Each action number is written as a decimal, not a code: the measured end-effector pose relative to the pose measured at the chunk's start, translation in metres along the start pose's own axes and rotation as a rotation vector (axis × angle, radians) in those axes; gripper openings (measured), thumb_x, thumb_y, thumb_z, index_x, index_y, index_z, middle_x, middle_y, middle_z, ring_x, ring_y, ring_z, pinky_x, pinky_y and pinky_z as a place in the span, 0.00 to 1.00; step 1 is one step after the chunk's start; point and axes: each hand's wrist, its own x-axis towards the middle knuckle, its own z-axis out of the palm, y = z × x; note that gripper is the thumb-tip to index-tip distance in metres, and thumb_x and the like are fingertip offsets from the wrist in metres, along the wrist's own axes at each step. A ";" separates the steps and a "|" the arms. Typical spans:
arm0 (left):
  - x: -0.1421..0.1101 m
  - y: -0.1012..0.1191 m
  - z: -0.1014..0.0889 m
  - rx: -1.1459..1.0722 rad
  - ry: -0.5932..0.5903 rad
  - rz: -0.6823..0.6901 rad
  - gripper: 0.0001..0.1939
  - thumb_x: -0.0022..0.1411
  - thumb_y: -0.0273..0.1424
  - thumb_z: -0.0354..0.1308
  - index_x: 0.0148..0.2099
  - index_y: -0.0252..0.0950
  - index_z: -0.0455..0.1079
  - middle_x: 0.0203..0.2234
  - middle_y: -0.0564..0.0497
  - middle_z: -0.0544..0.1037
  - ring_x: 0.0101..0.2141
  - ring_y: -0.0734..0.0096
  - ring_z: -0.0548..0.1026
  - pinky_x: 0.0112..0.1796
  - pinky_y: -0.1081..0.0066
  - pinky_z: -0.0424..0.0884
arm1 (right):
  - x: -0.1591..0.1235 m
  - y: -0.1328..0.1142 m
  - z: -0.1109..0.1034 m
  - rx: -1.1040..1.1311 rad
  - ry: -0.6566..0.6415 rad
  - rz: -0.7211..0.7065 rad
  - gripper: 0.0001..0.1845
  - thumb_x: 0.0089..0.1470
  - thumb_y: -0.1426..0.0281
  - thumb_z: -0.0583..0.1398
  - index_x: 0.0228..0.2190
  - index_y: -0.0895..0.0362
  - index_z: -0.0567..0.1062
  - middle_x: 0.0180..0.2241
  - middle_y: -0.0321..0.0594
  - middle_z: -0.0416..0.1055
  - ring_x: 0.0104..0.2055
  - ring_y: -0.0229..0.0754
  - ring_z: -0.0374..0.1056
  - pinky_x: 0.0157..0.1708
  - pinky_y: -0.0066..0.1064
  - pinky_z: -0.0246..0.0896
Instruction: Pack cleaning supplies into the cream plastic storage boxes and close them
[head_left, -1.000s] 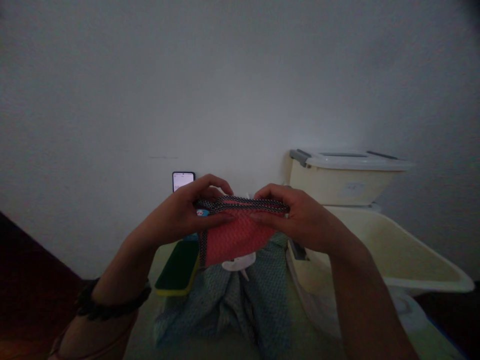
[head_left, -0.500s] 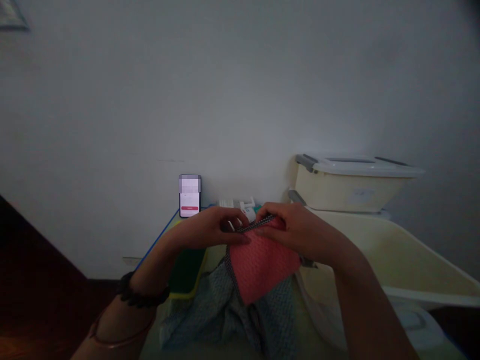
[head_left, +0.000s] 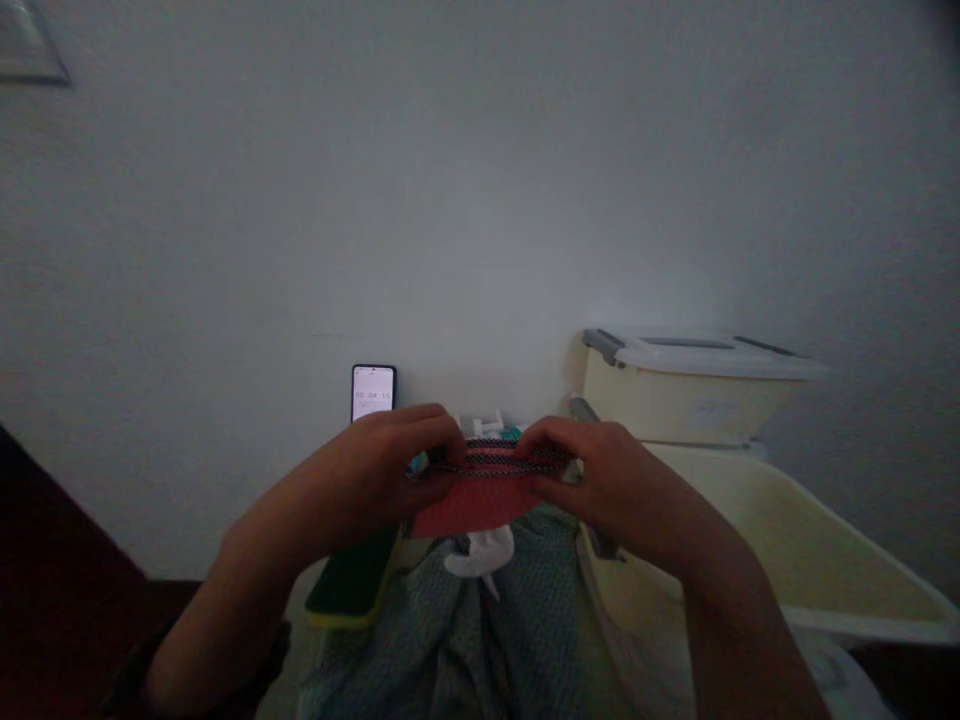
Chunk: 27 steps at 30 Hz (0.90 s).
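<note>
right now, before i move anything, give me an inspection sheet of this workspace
surface: pale top, partly covered
things in hand: red cloth with checked trim, bunched at its upper edge
clutter: green-and-yellow sponge, rumpled grey-blue cloth, unclear white item, phone partly hidden
hands: left hand and right hand both pinch the red cloth
cables: nothing seen
surroundings: plain wall behind, lidded box and open cream bin at right, dim light
</note>
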 end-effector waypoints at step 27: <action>0.007 0.017 0.007 -0.170 0.059 -0.044 0.07 0.55 0.24 0.57 0.37 0.39 0.70 0.27 0.59 0.76 0.27 0.80 0.72 0.29 0.82 0.67 | -0.002 0.005 0.000 0.030 -0.069 -0.109 0.05 0.49 0.72 0.60 0.32 0.57 0.73 0.31 0.36 0.70 0.32 0.36 0.64 0.31 0.27 0.56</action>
